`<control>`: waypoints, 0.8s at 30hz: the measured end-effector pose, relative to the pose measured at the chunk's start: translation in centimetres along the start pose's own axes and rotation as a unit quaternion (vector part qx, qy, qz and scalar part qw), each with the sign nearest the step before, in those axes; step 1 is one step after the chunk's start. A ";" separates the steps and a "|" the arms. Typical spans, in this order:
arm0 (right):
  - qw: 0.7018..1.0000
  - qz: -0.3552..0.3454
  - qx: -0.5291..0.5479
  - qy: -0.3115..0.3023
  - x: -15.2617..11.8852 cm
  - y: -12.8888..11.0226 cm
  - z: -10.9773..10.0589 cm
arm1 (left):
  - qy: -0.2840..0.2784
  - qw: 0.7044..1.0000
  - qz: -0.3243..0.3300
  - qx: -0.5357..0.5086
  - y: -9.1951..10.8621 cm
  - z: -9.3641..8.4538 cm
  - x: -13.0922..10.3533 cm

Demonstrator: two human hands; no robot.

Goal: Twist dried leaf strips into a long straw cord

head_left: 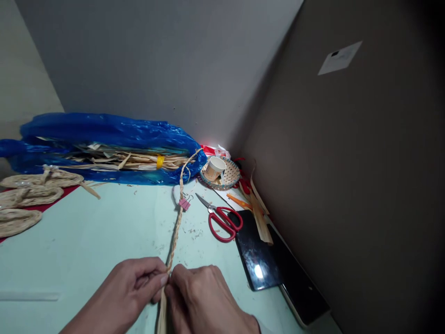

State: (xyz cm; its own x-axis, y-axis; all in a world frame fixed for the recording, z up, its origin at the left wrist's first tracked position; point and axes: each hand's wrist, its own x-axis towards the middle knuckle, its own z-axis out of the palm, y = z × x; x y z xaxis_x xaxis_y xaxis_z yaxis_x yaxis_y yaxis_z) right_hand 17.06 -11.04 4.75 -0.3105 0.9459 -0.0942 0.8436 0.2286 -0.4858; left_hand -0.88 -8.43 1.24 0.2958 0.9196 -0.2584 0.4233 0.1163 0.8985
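Observation:
A thin straw-coloured braid [177, 232] runs from the far side of the table toward me, passing through a pink binder clip [185, 203]. My left hand [130, 287] pinches its near end between thumb and forefinger. Right beside it my right hand [203, 297] has its fingers closed on the same spot, the fingertips partly hidden. Below the pinch, loose flat strands [162, 313] hang toward the bottom edge. Red-handled scissors [225, 223] lie with blades parted to the right of the braid.
A blue plastic bag [104, 121] of dried strips lies at the back. Woven sandal-like pieces [21, 222] sit at left. A small woven basket [232, 174] holds a paper cup [215, 168]. Two dark flat devices [257, 255] [299, 283] and an orange cutter [238, 201] lie along the right wall.

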 end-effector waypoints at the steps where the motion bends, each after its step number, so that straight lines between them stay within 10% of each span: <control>1: 1.000 0.005 0.023 0.002 -0.1 0.0 -0.5 | -0.006 1.000 -0.006 -0.029 0.1 0.0 0.1; 7: 0.977 -0.112 0.169 -0.061 1.1 0.5 -2.2 | -0.065 0.990 -0.058 -0.108 1.2 -0.6 0.4; 24: 0.934 -0.085 0.297 -0.177 1.9 1.6 -3.2 | -0.010 0.992 0.039 -0.121 0.1 0.4 0.8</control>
State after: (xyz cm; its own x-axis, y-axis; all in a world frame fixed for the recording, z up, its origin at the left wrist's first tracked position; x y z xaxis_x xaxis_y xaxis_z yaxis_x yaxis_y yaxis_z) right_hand 19.25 -8.10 6.55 -0.6320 0.7480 -0.2027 0.4099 0.1007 -0.9066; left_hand -0.26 -7.80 1.02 0.3373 0.9220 -0.1903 0.1823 0.1344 0.9740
